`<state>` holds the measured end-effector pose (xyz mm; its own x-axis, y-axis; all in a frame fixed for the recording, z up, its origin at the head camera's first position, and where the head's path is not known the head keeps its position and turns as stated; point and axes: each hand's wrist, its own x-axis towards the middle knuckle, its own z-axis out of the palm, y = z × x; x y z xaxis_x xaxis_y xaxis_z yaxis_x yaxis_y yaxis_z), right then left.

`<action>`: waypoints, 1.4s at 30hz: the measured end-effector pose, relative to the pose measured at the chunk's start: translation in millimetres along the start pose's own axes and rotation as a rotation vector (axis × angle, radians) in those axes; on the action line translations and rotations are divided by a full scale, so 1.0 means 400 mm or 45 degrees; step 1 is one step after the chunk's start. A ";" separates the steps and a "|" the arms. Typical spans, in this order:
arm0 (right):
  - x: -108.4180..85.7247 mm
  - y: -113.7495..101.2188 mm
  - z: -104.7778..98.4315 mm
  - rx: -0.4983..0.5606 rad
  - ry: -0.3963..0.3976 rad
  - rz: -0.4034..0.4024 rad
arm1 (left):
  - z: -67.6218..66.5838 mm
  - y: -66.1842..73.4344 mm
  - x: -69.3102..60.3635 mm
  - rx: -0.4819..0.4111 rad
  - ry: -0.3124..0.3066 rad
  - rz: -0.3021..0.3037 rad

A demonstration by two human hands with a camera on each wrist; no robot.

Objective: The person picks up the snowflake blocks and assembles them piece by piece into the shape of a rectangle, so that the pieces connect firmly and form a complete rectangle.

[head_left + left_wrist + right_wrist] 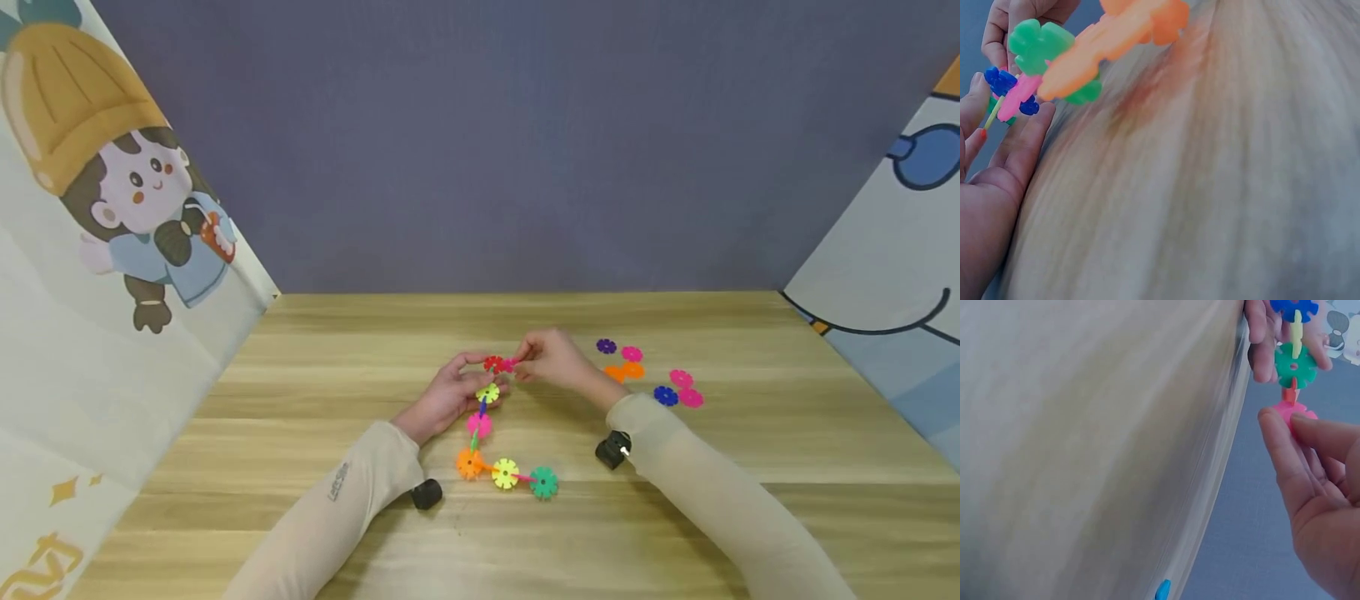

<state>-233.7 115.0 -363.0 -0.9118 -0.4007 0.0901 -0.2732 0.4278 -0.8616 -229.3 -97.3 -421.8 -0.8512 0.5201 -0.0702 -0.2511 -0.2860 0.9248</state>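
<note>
A chain of notched plastic interlocking discs (470, 463) bends in an L shape in the head view, its lower row ending in a green disc (543, 482). My left hand (442, 398) holds the chain's upper end, thumb and fingers about the red disc (493, 364) and yellow disc (487, 393). Between thumb and fingertips, my right hand (555, 360) pinches a pink disc (509, 365). In the right wrist view that pink disc (1286, 410) meets a red piece (1289, 395) slotted into a green disc (1295, 372). Fingers partly cover the upper joints.
Loose discs lie on the wooden table (300, 433) to the right: purple (606, 346), pink (632, 354), orange (633, 370), blue (665, 396) and more pink (691, 397). A dark panel (525, 167) stands behind the table, with printed panels at both sides.
</note>
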 end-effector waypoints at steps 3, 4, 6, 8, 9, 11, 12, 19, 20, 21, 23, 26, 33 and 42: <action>-0.003 0.000 0.006 -0.013 0.004 -0.002 | -0.001 -0.001 -0.004 -0.004 -0.001 -0.012; -0.003 0.000 0.007 -0.011 0.006 -0.005 | -0.001 -0.001 -0.004 0.001 -0.005 -0.011; -0.003 -0.001 0.012 -0.022 0.011 -0.016 | -0.002 -0.001 -0.003 -0.003 -0.002 -0.014; -0.001 -0.005 0.019 -0.076 0.011 -0.018 | -0.002 -0.002 -0.003 -0.005 0.006 -0.012; 0.000 -0.007 0.022 -0.103 0.011 -0.020 | -0.002 -0.002 -0.003 -0.003 0.011 -0.010; 0.003 -0.011 0.027 -0.163 0.010 -0.023 | 0.000 -0.003 -0.002 -0.004 0.020 -0.005; 0.005 -0.013 0.028 -0.193 0.010 -0.019 | 0.001 -0.003 -0.002 -0.004 0.029 -0.003; 0.004 -0.011 0.019 -0.162 -0.036 0.019 | -0.001 -0.002 -0.005 0.058 0.005 -0.013; 0.004 -0.010 0.018 -0.152 -0.044 0.014 | -0.001 -0.002 -0.005 0.063 0.002 -0.015; 0.004 -0.009 0.017 -0.144 -0.050 0.010 | -0.001 -0.001 -0.005 0.063 -0.001 -0.017; 0.004 -0.006 0.015 -0.138 -0.057 -0.008 | -0.002 -0.001 -0.005 0.057 -0.004 -0.019; 0.005 -0.001 0.011 -0.134 -0.052 -0.034 | -0.003 -0.001 -0.005 0.036 -0.012 -0.016; 0.000 0.011 -0.014 -0.045 -0.016 0.035 | 0.000 0.007 -0.009 0.008 0.006 -0.033; -0.022 0.009 -0.054 0.010 0.005 0.137 | -0.007 0.012 -0.015 0.002 -0.021 -0.038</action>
<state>-233.1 137.6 -356.1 -0.9369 -0.3495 -0.0014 -0.1711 0.4622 -0.8701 -226.6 -103.9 -418.0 -0.8356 0.5417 -0.0916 -0.2753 -0.2686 0.9231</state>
